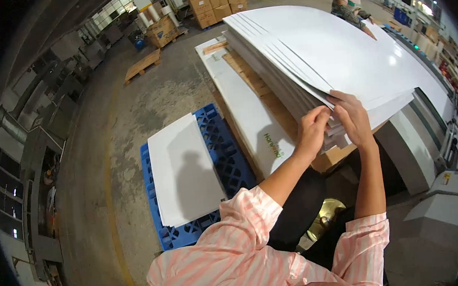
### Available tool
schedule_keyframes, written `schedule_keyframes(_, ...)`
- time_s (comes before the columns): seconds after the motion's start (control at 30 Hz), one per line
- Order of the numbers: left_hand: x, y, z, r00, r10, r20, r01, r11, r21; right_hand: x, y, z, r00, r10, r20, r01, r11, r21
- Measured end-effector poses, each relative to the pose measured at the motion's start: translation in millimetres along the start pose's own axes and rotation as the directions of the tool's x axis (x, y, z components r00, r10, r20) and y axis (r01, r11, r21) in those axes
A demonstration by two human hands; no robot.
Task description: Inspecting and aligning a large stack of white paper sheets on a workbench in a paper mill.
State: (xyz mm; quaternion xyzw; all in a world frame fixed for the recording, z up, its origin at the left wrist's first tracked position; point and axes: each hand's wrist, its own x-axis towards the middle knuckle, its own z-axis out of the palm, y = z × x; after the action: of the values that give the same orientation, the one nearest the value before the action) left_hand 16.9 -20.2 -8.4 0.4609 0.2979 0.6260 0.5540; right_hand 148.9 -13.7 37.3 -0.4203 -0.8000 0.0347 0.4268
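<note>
A tall stack of large white sheets (340, 53) rises in front of me, its near corner toward my body. At that corner, the top sheet's edge lifts slightly from those below. My right hand (351, 114) grips this corner, fingers over the top and thumb at the edge. Right beside it, my left hand (313, 131) is closed in a pinch, its fingertips meeting my right thumb. What lies between the left fingertips is too small to make out. Several sheet edges fan out along the stack's left side.
Left of the stack, a blue plastic pallet (223, 143) bears smaller white sheets (180, 168). A long white wrapped package (248, 114) lies between them. Another person (350, 4) stands at the stack's far right. Cardboard boxes (205, 8) and a wooden pallet (143, 65) are farther back. Grey machinery (444, 217) borders my right.
</note>
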Motion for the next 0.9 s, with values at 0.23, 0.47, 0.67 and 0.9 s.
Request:
schedule_keyframes(0.23, -1, 4, 7, 0.999, -0.011, -0.037, 0.013, 0.997, 0.077, 1, 9, 9, 0.963, 0.212, -0.164, -0.169, 0.955, 0.244)
schedule_keyframes(0.47, 0, -13, -6, 0.998, 0.056, 0.016, -0.059, 0.971, 0.232, 12, -2, 8, 0.849, 0.422, -0.319, -0.187, 0.803, 0.566)
schedule_keyframes(0.67, 0, 6, -5, 0.986, -0.163, -0.042, 0.149, 0.960, -0.236, -3, 4, -2, 1.000, -0.001, 0.015, 0.002, 0.994, -0.106)
schedule_keyframes(0.9, 12, 7, -16, 0.987, -0.153, 0.049, 0.161, 0.939, -0.304, 4, -27, -7, 0.959, -0.271, -0.087, 0.223, 0.904, -0.364)
